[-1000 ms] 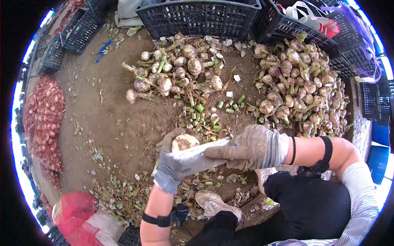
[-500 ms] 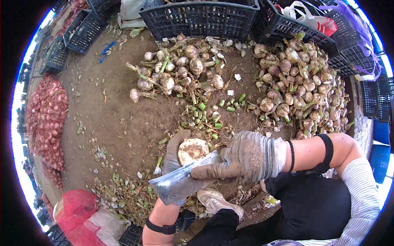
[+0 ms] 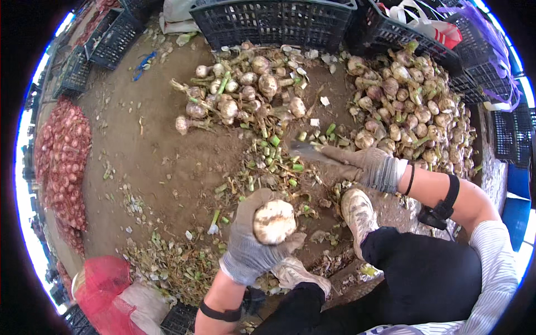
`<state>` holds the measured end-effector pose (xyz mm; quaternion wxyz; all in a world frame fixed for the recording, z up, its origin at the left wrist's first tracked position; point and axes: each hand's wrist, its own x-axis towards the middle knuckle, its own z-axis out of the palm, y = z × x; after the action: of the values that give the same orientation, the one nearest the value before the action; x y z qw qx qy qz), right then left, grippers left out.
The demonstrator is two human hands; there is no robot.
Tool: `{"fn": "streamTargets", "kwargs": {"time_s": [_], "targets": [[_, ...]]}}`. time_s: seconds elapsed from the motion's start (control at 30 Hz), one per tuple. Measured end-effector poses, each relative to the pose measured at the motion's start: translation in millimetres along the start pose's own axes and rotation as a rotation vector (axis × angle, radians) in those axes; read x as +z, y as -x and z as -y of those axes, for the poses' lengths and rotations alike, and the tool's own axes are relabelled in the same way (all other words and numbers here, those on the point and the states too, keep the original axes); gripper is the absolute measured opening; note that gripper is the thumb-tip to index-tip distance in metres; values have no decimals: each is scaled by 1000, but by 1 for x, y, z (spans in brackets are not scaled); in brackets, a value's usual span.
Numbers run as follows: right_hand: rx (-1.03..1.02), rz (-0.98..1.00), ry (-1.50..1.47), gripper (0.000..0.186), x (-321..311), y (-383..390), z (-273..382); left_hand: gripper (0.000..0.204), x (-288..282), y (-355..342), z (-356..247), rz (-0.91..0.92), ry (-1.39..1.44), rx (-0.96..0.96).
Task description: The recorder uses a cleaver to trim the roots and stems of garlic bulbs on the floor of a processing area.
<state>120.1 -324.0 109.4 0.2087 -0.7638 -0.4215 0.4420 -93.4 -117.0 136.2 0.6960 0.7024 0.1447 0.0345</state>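
Two garlic piles [image 3: 416,111], littered floor [image 3: 162,159], crates [image 3: 273,27]

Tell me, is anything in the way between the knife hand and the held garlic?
Nothing visible blocks the right hand from the garlic bulb in the left hand; cut green stems lie below on the ground.

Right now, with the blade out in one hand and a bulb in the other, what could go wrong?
The blade in the right hand could nick the left hand if it swings that way, since gloved fingers curl around the garlic bulb.
The bulb is round and held partly exposed, so it might slip out.
A shoe shows close to the right hand, so a dropped blade could perhaps strike it.
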Motion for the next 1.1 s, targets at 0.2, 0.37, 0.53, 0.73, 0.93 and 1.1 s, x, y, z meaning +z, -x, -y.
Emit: {"fn": "streamTargets", "kwargs": {"time_s": [0.2,0.37,0.53,0.73,0.93,1.1], "targets": [[-290,46,-281,59,6,14,16,33,-9,-20,5,289,-369,450],[-295,215,-229,56,-8,15,54,36,-13,-20,3,470,-795,534],[227,347,46,54,-1,10,15,28,-24,-22,-1,109,-604,706],[377,463,-353,54,63,15,-32,28,-2,-63,3,-183,577,-353],[362,539,-266,58,72,2,-46,77,-17,-136,40,-201,105,-40],[330,487,-291,58,42,-3,-47,93,-167,-212,150,-1001,-406,-491]]}}
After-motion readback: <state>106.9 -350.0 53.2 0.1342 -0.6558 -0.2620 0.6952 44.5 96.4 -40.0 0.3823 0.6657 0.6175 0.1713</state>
